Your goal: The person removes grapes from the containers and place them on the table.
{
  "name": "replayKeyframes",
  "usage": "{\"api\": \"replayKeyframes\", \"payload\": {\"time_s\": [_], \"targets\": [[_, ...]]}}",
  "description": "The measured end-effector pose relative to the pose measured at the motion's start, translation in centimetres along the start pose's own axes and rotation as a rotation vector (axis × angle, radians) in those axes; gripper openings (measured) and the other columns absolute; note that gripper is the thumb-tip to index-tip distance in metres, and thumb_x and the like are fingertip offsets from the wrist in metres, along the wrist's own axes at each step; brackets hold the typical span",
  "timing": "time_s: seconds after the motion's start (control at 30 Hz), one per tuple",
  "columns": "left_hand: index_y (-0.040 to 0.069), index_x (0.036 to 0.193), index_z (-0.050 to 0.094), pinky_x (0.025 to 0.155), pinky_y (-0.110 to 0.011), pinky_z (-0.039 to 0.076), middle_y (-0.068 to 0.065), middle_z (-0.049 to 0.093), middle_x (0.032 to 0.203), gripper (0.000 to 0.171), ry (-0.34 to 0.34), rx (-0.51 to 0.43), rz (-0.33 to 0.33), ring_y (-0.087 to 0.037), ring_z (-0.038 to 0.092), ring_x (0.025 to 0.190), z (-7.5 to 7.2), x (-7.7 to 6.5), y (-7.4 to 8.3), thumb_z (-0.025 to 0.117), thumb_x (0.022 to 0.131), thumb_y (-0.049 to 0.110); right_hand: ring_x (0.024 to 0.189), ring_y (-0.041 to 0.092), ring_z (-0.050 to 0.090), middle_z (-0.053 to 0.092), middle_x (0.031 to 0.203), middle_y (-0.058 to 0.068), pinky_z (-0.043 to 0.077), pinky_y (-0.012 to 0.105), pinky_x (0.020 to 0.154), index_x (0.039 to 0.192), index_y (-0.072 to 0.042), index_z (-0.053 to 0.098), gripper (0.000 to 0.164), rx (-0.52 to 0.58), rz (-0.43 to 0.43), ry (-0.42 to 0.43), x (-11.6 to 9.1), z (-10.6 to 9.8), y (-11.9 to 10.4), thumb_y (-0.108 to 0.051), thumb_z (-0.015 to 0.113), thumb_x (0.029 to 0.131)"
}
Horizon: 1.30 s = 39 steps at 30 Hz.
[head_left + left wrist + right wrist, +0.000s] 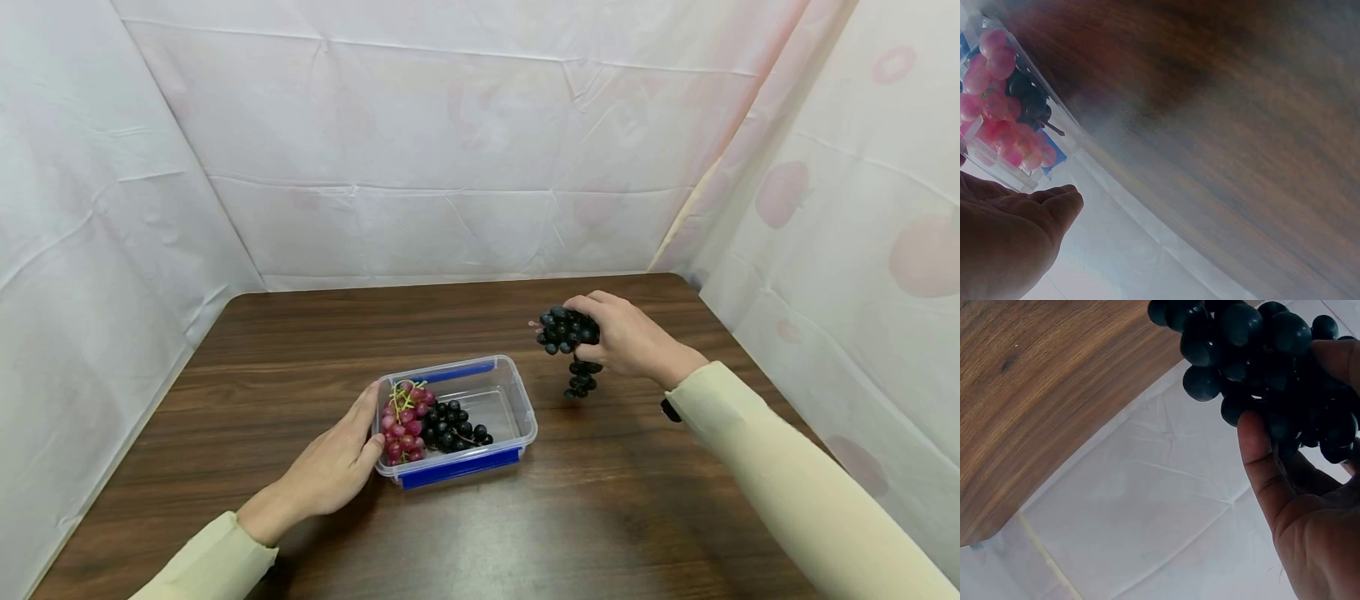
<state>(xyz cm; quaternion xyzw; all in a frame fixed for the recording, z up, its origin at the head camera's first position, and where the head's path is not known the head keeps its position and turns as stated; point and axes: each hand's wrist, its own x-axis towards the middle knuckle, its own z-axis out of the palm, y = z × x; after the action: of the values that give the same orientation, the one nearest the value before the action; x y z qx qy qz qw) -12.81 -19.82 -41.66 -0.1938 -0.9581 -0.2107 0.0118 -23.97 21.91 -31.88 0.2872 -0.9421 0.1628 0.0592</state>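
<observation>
My right hand [626, 337] grips a bunch of dark grapes [562, 329] above the table, right of the container. Its lower end hangs beneath the hand, and the right wrist view shows the thumb [1257, 447] and fingers around the grapes [1241, 356]. A clear plastic container [517, 400] with blue clips stands at the middle. Inside, a bunch of red grapes [405, 425] lies at the left end, with a smaller bunch of black grapes [450, 429] beside it. My left hand [337, 462] rests against the container's left wall, fingers straight along it.
The brown wooden table [300, 350] has rounded far corners. White sheeting [450, 233] with faint fruit prints hangs behind it and along both sides. The container's right half shows bare floor.
</observation>
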Motion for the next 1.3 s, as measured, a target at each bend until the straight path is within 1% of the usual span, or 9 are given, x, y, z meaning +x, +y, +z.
{"api": "replayKeyframes", "payload": {"time_s": [0.2,0.37,0.57,0.73,0.83,1.07,1.2,1.3], "targets": [[0.011,0.155,0.002,0.112,-0.046,0.026,-0.002,0.003,0.160,0.066,0.002,0.003,-0.002,-0.020,0.018,0.143,0.0,0.0,-0.1,0.037,0.102,0.032,0.098,0.022,0.057,0.055,0.117,0.006,0.050,0.042,0.080,0.134,-0.018,0.051,0.058,-0.015,0.018,-0.041,0.1,0.2,0.2,-0.020,0.072,0.080],[0.012,0.155,0.001,0.111,-0.046,0.026,-0.002,0.003,0.160,0.066,0.001,0.004,-0.009,-0.021,0.019,0.143,0.1,0.0,-0.1,0.036,0.102,0.033,0.098,0.023,0.058,0.056,0.116,0.007,0.050,0.042,0.081,0.132,-0.018,0.052,0.057,-0.033,0.024,-0.065,0.4,0.9,0.4,-0.020,0.072,0.079],[0.012,0.155,0.001,0.112,-0.046,0.026,-0.002,0.002,0.160,0.066,-0.006,0.002,-0.015,-0.021,0.018,0.143,0.1,-0.1,-0.1,0.036,0.102,0.033,0.095,0.022,0.058,0.056,0.113,0.007,0.050,0.041,0.080,0.131,-0.017,0.053,0.056,-0.046,0.026,-0.082,0.6,2.0,0.7,-0.021,0.072,0.080],[0.013,0.155,0.001,0.112,-0.046,0.026,-0.002,0.002,0.160,0.066,-0.007,0.003,-0.016,-0.021,0.018,0.143,0.1,-0.1,-0.1,0.036,0.102,0.033,0.096,0.022,0.057,0.056,0.113,0.007,0.050,0.042,0.081,0.131,-0.017,0.053,0.055,-0.052,0.019,-0.081,0.6,2.5,0.9,-0.020,0.073,0.080],[0.013,0.155,0.001,0.111,-0.045,0.027,-0.002,0.002,0.160,0.066,-0.003,0.003,-0.014,-0.020,0.018,0.143,0.0,-0.1,-0.1,0.036,0.102,0.033,0.096,0.022,0.057,0.056,0.113,0.007,0.050,0.042,0.081,0.131,-0.017,0.053,0.056,-0.063,0.028,-0.081,0.8,2.7,1.0,-0.021,0.073,0.080],[0.013,0.155,0.001,0.111,-0.046,0.027,-0.002,0.002,0.160,0.066,-0.005,-0.001,-0.017,-0.021,0.019,0.143,0.0,-0.2,0.0,0.036,0.102,0.033,0.096,0.023,0.057,0.055,0.113,0.007,0.050,0.044,0.081,0.134,-0.019,0.051,0.057,-0.084,0.064,-0.111,1.2,3.5,1.3,-0.025,0.073,0.081],[0.013,0.155,0.001,0.111,-0.046,0.027,-0.002,0.002,0.160,0.066,-0.008,-0.003,-0.018,-0.021,0.018,0.143,0.1,-0.1,0.0,0.035,0.102,0.034,0.093,0.022,0.057,0.055,0.110,0.007,0.050,0.043,0.080,0.133,-0.020,0.051,0.056,-0.088,0.065,-0.115,1.3,3.9,1.5,-0.024,0.072,0.082],[0.013,0.155,0.000,0.111,-0.046,0.027,-0.002,0.002,0.160,0.066,-0.007,-0.001,-0.015,-0.021,0.018,0.143,0.1,-0.1,0.0,0.035,0.102,0.034,0.093,0.023,0.057,0.056,0.111,0.008,0.050,0.043,0.079,0.134,-0.019,0.051,0.056,-0.094,0.062,-0.115,1.4,4.1,1.5,-0.024,0.071,0.082]]}}
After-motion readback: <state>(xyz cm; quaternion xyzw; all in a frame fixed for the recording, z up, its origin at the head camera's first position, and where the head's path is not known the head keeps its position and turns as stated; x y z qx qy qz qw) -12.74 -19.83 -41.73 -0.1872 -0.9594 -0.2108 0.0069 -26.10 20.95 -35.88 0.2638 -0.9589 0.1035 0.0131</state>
